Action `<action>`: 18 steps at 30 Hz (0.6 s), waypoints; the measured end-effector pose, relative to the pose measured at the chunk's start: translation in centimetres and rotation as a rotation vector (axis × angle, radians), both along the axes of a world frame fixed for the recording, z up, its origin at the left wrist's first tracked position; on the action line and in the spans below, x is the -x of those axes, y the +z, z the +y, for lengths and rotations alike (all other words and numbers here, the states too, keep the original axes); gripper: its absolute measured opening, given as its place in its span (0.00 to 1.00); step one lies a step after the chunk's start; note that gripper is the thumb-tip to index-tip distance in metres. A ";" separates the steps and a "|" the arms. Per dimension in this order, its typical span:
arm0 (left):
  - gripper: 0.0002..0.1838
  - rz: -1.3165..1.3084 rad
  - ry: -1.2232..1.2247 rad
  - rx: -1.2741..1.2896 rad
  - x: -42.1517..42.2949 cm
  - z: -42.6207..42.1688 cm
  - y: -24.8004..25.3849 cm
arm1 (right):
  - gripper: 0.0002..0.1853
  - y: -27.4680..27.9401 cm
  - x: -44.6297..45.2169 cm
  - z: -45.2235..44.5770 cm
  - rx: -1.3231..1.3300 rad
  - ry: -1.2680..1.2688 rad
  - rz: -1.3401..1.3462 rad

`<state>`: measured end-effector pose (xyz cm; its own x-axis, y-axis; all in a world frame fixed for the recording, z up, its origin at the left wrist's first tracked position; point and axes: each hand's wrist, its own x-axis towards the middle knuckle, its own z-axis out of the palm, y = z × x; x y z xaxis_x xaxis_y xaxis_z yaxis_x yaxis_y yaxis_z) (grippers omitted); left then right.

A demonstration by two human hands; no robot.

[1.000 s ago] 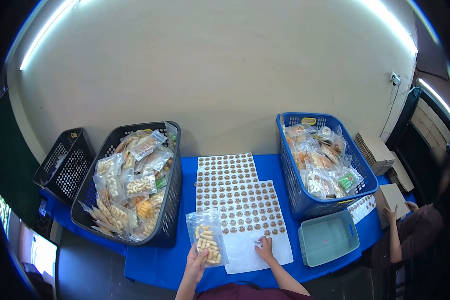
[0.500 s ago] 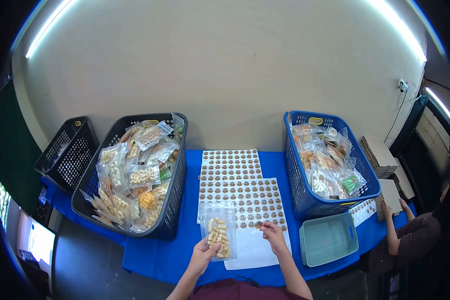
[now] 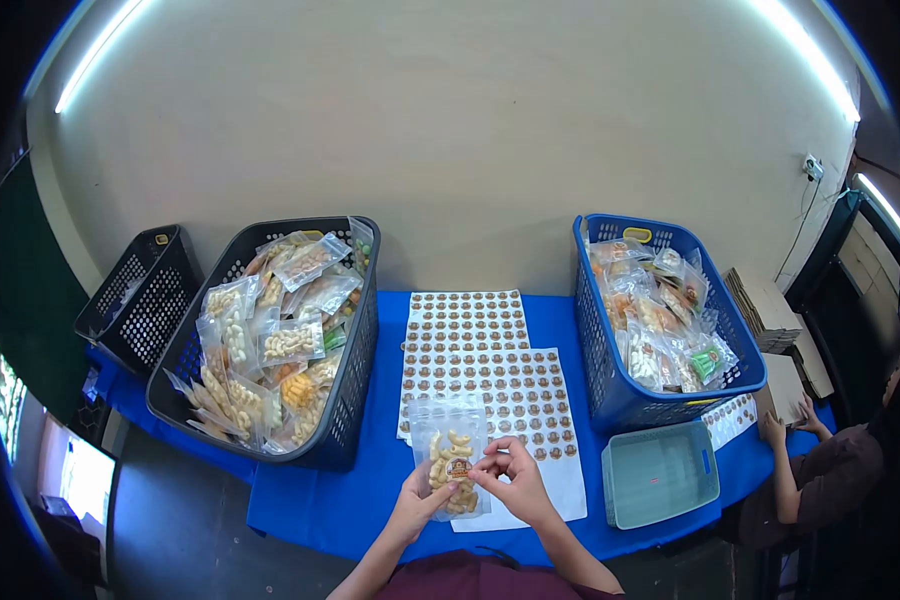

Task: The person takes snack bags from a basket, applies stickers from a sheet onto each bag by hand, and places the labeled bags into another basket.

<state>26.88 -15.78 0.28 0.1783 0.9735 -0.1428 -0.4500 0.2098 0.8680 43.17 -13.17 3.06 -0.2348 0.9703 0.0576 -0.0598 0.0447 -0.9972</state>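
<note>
The blue-covered counter (image 3: 320, 515) stands before a beige wall (image 3: 450, 130); tube lamps (image 3: 102, 52) shine above. Near the sticker sheets (image 3: 532, 412), the left hand (image 3: 416, 502) holds a snack bag (image 3: 444, 447) between its fingers; the right hand's (image 3: 517, 486) fingers pinch a round sticker (image 3: 458, 469) at its front.
</note>
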 end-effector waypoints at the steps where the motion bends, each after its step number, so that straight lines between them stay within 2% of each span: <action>1: 0.23 -0.008 -0.002 0.014 -0.1 0.0 -0.3 | 0.16 0.0 0.0 0.0 0.004 0.003 -0.034; 18: 0.24 0.016 -0.037 -0.054 -0.7 0.0 0.3 | 0.18 -0.4 -0.3 -0.1 0.012 -0.006 -0.017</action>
